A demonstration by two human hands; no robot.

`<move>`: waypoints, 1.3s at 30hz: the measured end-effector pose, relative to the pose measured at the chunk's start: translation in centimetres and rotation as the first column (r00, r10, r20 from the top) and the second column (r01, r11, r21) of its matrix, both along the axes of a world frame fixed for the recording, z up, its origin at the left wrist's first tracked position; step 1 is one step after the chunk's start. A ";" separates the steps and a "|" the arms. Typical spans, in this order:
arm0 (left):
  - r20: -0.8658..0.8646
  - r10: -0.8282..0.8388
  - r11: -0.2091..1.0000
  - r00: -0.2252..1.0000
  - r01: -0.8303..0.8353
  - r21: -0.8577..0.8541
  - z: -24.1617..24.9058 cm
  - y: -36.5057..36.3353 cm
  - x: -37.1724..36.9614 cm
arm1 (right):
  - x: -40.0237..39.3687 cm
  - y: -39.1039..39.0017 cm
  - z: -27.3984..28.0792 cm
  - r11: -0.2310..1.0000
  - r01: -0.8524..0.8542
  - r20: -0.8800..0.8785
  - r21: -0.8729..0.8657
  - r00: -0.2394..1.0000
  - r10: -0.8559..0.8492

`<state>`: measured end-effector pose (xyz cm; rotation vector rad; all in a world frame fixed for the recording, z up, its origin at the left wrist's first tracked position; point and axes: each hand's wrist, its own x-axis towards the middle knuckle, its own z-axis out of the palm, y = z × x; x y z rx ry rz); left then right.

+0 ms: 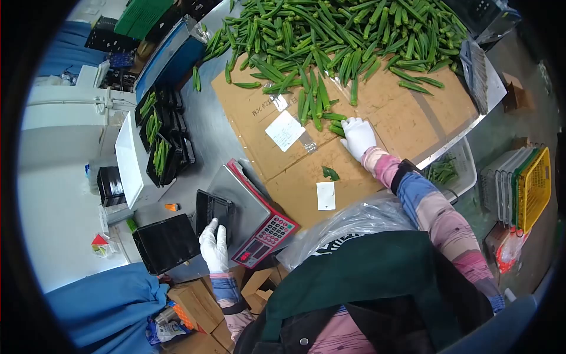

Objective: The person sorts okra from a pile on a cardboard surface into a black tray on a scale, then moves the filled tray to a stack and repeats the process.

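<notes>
My left hand [213, 245], in a white glove, grips the near edge of a small black plastic tray [207, 202] at the left side of the digital scale [240, 197]. No okra shows in that tray. On the cardboard sheet [377, 171], my white-gloved right hand [358, 140] has its fingers closed over a few okra pods [337, 128]; the fingers partly hide them. A large heap of green okra [330, 35] covers the far part of the cardboard, with loose pods spilling toward my right hand.
Black trays filled with okra [158, 156] stand at the left, beside a white box [128, 159]. A stack of black trays [167, 242] sits left of the scale. Clear plastic bagging [348, 224] lies along the near edge. A white basket [466, 168] with okra is at the right.
</notes>
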<state>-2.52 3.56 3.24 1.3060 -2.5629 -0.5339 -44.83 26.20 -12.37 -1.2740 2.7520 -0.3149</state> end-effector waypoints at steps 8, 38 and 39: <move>-0.240 -0.117 0.956 0.964 0.174 0.234 4.2 4.0 -16.1 | -1.5 1.2 -2.3 0.968 0.202 0.565 -0.148 0.821 -0.085; 0.130 -0.203 0.976 0.971 0.191 0.100 -13.9 5.8 -42.3 | -14.3 -3.3 -1.8 0.914 0.406 0.437 0.009 0.821 -0.368; 0.142 -0.224 0.971 0.964 0.209 0.116 -13.9 6.3 -42.3 | -14.1 -3.2 -1.7 0.919 0.394 0.457 0.017 0.814 -0.358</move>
